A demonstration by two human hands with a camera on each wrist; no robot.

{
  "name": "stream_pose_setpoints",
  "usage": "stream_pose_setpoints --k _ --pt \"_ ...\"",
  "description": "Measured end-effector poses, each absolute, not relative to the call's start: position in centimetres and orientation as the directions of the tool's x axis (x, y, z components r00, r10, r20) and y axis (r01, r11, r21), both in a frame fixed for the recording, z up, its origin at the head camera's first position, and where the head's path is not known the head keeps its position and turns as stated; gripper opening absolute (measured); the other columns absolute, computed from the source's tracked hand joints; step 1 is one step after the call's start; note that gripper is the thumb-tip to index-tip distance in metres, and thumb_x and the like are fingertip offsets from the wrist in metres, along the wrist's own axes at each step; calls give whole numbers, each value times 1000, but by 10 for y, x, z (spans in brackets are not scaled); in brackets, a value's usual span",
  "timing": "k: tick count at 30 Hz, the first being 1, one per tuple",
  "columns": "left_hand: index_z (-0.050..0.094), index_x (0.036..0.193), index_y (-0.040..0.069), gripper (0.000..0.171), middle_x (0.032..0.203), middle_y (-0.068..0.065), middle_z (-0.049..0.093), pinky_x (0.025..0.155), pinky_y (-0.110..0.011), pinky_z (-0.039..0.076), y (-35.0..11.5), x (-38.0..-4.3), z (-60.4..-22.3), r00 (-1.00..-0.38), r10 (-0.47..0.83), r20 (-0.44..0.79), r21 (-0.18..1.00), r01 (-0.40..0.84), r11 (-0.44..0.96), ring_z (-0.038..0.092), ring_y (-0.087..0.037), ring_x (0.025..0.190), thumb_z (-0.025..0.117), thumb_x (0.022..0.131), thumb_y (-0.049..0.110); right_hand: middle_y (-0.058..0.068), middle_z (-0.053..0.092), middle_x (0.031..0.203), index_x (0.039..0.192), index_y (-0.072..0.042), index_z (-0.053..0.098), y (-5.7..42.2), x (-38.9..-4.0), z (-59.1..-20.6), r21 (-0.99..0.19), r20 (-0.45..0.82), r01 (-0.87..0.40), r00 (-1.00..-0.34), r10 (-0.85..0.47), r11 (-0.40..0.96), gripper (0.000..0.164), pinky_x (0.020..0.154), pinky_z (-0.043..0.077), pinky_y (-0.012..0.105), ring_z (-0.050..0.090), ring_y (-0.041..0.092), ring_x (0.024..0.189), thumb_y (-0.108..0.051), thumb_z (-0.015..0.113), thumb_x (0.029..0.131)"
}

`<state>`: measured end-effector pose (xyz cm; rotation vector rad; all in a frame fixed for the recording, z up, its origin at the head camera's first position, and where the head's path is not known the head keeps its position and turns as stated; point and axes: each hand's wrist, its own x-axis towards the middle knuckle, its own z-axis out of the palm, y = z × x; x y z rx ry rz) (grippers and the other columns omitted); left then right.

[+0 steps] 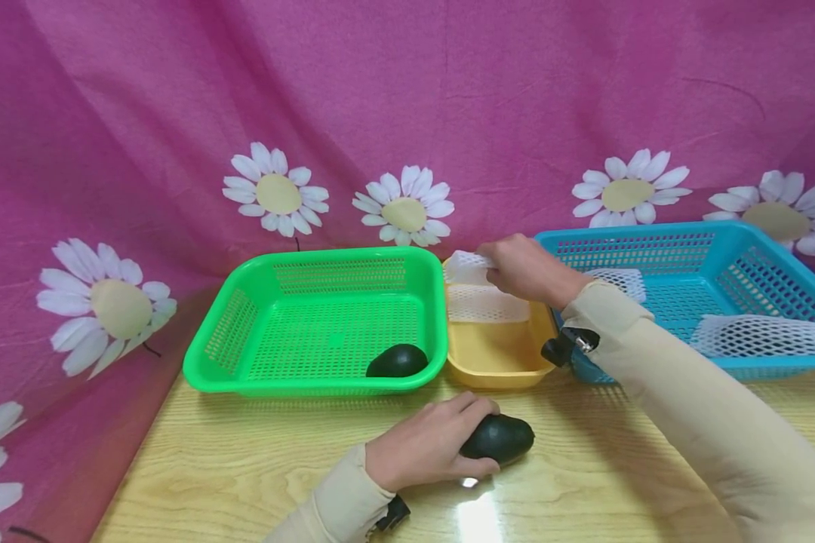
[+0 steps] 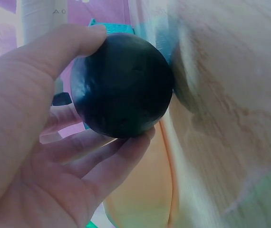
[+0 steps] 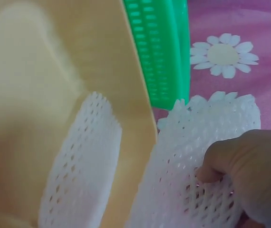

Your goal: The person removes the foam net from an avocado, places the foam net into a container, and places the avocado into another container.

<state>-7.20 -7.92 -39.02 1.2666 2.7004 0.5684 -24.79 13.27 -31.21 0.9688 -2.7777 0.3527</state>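
On the table in front of the baskets lies a dark avocado-like fruit (image 1: 499,440). My left hand (image 1: 433,443) grips it, thumb on one side and fingers on the other, as the left wrist view also shows. My right hand (image 1: 531,265) pinches a white foam net sleeve (image 3: 192,166) over the back of the yellow basin (image 1: 496,360). Another white foam net sleeve (image 1: 485,303) lies inside that basin. A second dark fruit (image 1: 398,361) sits in the front right corner of the green basket (image 1: 315,386).
To the right stands a blue basket (image 1: 693,230) holding a foam net sleeve (image 1: 761,336) at its front and another sleeve (image 1: 621,283) at its left. A pink curtain (image 1: 407,98) with daisies hangs right behind the baskets. The wooden table (image 1: 244,467) extends in front.
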Motion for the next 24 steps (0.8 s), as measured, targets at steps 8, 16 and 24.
stream_pose_setpoints --k 8,16,24 --pt "55 136 20 54 128 1 64 84 -18 52 -80 -72 -389 -651 757 53 375 715 589 63 -8 98 73 94 49 4 54 69 78 -7 63 127 -257 -316 -158 185 -593 -803 -566 790 13 57 40 32 51 22 64 4 63 85" --pt "55 137 19 55 129 1 64 85 -17 52 -80 -72 -389 -649 760 49 369 718 590 64 -8 99 72 94 49 10 65 78 87 -5 69 125 -267 -322 -154 109 -527 -850 -516 836 8 63 48 40 58 28 72 0 64 86" --pt "55 137 19 56 131 0 64 86 -18 53 -80 -72 -390 -650 758 46 369 717 592 65 -9 101 72 94 49 14 72 95 104 -6 73 123 -276 -329 -151 14 -468 -882 -471 871 18 72 54 44 64 30 82 -2 62 90"
